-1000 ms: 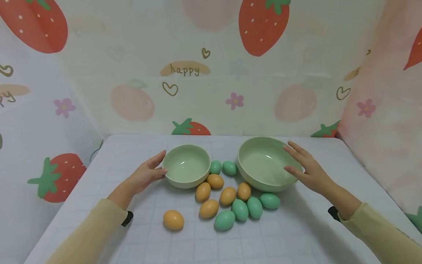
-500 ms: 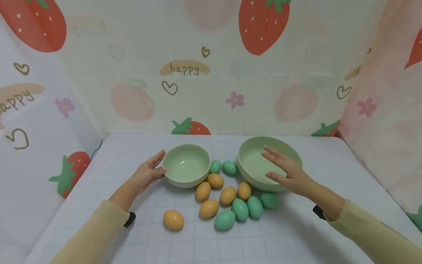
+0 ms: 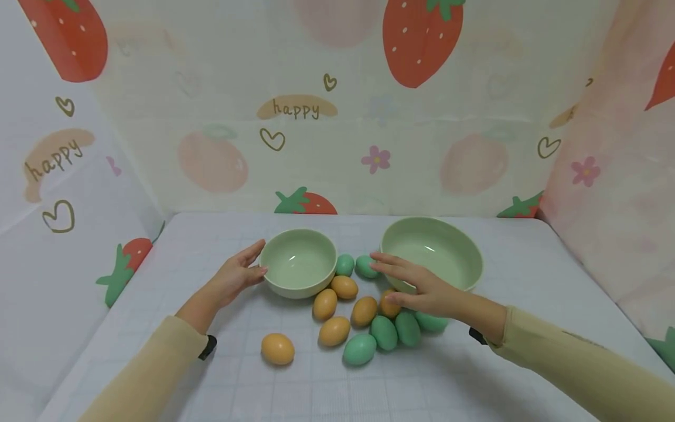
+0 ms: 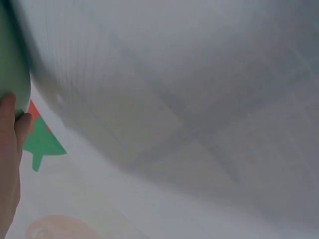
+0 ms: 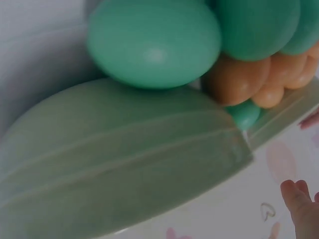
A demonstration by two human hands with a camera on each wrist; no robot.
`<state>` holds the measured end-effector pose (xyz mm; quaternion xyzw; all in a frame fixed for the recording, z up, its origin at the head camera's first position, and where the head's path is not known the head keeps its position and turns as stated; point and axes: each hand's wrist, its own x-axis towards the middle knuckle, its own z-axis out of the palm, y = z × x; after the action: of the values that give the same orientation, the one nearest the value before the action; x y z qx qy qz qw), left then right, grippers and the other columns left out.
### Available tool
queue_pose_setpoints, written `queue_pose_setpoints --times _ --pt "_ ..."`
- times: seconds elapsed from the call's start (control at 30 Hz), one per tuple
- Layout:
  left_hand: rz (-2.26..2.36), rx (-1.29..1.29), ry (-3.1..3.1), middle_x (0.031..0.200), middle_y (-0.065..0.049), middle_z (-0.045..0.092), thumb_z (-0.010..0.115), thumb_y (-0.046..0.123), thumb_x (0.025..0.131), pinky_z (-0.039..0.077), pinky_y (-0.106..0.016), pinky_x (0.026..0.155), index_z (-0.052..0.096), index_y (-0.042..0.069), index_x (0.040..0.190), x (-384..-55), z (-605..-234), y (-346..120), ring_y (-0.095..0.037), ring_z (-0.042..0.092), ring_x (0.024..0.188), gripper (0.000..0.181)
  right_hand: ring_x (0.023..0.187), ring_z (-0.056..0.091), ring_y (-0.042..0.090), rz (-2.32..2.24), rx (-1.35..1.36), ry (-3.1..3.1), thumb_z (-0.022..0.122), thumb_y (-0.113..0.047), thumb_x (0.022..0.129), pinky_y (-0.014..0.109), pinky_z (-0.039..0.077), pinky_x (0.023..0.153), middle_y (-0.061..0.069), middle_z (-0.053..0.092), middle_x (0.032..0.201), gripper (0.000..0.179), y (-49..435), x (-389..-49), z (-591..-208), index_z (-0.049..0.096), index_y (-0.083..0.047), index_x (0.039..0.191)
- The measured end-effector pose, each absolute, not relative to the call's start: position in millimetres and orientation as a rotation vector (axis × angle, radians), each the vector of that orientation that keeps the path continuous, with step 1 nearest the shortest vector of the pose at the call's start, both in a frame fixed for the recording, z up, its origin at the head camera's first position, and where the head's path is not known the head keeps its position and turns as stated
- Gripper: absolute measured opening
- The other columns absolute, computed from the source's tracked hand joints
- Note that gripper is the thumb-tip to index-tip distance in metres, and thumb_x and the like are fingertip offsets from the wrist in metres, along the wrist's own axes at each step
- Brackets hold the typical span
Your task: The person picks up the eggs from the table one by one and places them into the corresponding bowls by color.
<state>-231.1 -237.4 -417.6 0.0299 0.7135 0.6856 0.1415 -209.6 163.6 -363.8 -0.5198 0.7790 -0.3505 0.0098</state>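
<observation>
My left hand [image 3: 235,276] touches the outer left side of the smaller light-green bowl [image 3: 299,266], its fingers mostly straight; in the left wrist view the fingertips meet that bowl's side [image 4: 12,74]. Fingers extended, my right hand [image 3: 427,290] hovers in front of the larger green bowl [image 3: 440,249] and holds nothing. Below its fingertips lie a green egg [image 3: 366,266] and an orange egg [image 3: 389,306], partly hidden. Several more orange eggs [image 3: 334,332] and green eggs [image 3: 384,333] lie loose between and before the bowls. In the right wrist view a green egg [image 5: 154,45] sits close against the larger bowl.
A single orange egg [image 3: 278,349] lies apart at the front left. The white checked tablecloth [image 3: 232,387] covers the table. Behind it hangs a curtain [image 3: 337,164] with fruit prints, and similar sheets stand at both sides.
My right hand has moved left, from the larger bowl's right rim across its front to above the eggs nearby. The left hand stays at the smaller bowl; bowls and eggs have not moved.
</observation>
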Motion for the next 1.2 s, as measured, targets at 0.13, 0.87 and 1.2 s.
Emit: queue_pose_setpoints --times 0.13,0.87,1.2 --pt "1.974 0.081 2.053 0.161 -0.017 -0.002 0.049 -0.006 0.097 0.048 -0.023 0.096 0.007 0.003 0.155 -231 -414 -236 -0.038 0.011 0.145 0.073 0.141 0.030 0.029 -1.100 -1.571 2.350 0.067 -0.013 0.092 0.046 0.027 0.114 0.015 0.038 0.152 0.057 146 -207 -362 0.045 -0.003 0.144" --pt "1.938 0.000 2.088 0.161 -0.015 -0.001 0.050 -0.007 0.097 0.046 -0.027 0.099 0.009 0.005 0.156 -224 -411 -232 -0.032 0.012 0.145 0.073 0.139 0.033 0.029 -0.824 -1.585 2.024 0.072 -0.011 0.088 0.036 0.032 0.112 0.021 0.039 0.149 0.051 74 -204 -357 0.054 -0.001 0.135" --pt "1.916 0.024 2.109 0.161 -0.017 0.000 0.051 -0.005 0.097 0.040 -0.036 0.105 0.009 0.004 0.155 -226 -412 -234 -0.033 0.012 0.145 0.072 0.142 0.027 0.023 -0.621 -1.467 1.902 0.070 -0.006 0.089 0.026 0.026 0.113 0.014 0.032 0.154 0.047 40 -206 -360 0.059 -0.006 0.134"
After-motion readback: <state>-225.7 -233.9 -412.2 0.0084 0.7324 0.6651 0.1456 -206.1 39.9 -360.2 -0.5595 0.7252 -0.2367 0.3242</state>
